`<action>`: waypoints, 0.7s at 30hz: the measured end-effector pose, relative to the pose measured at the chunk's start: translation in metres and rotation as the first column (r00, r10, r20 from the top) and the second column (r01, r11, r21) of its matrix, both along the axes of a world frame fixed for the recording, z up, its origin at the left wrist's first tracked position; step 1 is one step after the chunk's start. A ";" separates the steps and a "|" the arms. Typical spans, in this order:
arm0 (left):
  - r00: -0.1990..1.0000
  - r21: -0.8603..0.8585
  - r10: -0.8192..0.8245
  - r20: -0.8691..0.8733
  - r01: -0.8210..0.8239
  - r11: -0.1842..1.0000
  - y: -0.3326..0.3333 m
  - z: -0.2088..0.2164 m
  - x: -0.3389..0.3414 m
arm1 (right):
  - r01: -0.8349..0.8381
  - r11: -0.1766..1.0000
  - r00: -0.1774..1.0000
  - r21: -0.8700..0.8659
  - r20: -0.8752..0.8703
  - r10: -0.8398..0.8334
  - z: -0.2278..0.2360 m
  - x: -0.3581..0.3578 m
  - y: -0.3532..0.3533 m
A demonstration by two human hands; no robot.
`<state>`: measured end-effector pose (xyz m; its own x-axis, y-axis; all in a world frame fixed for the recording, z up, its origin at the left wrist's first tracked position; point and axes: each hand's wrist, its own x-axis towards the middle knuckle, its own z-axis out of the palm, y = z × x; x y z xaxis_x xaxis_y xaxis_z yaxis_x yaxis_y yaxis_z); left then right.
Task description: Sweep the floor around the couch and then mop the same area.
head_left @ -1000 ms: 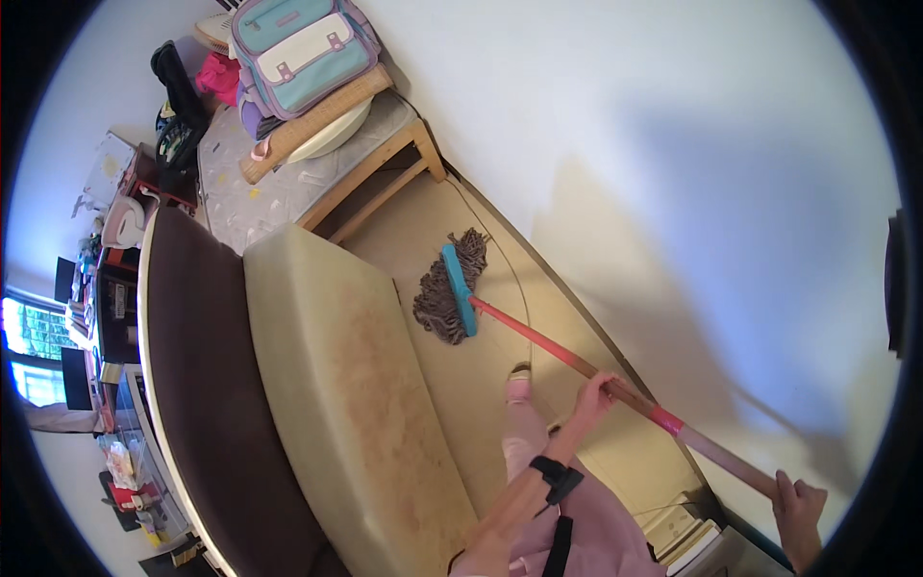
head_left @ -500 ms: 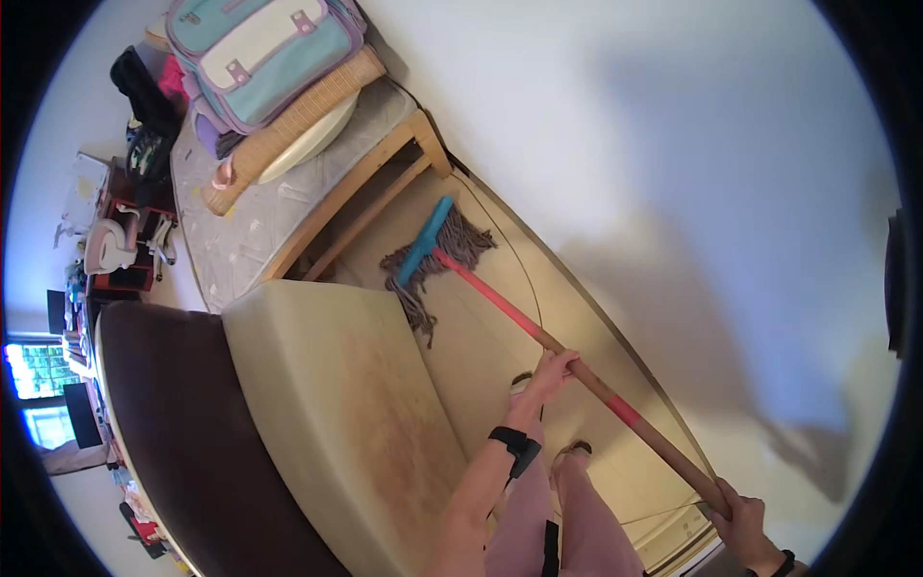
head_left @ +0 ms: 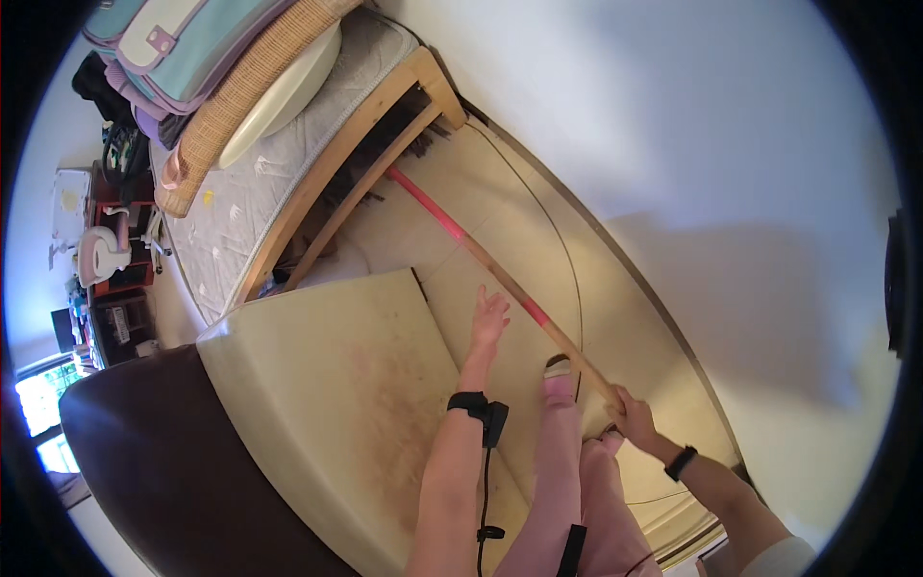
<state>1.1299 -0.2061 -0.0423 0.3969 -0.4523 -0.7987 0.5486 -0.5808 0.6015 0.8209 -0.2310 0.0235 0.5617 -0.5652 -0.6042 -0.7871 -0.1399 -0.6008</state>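
Note:
My right hand (head_left: 632, 416) is wrapped round the near end of a long mop (head_left: 500, 276), whose wooden handle has red sections. From there the handle slants away to the far left. Its head is pushed under the wooden bed frame (head_left: 380, 173); only some dark grey strands show beside the frame's lower rail. Off the handle, my left hand (head_left: 490, 315) hovers to its left with the fingers spread and nothing in them, above the floor beside the stained cream cushion (head_left: 356, 375).
A dark brown sofa back (head_left: 173, 462) borders the cushion on the left. On the mattress (head_left: 260, 183) lie a rolled mat (head_left: 240, 101), a pale oval object (head_left: 284, 101) and a blue-purple bag (head_left: 183, 53). A thin cable (head_left: 567, 231) runs along the floor near the white wall (head_left: 692, 192).
The mop has moved forward, and its blue head has gone under the bed frame. My left hand has let go of the handle. My right hand has moved forward and left with it.

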 end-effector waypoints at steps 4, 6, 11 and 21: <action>0.998 0.021 -0.039 -0.049 0.040 0.999 0.017 -0.009 -0.020 | -0.001 0.995 1.000 -0.099 0.017 0.003 -0.069 0.038 -0.012; 0.998 0.078 -0.001 -0.066 0.006 0.997 0.025 -0.013 -0.032 | -0.019 0.989 0.996 -0.144 0.089 0.032 -0.085 0.060 -0.019; 0.998 0.138 0.029 -0.057 -0.021 0.990 0.030 -0.008 -0.060 | -0.058 0.993 0.997 -0.102 0.051 0.063 -0.078 0.028 0.001; 0.997 0.157 -0.074 0.035 0.067 0.985 0.033 0.019 -0.131 | -0.063 0.998 0.989 0.017 -0.131 0.064 0.096 -0.168 0.066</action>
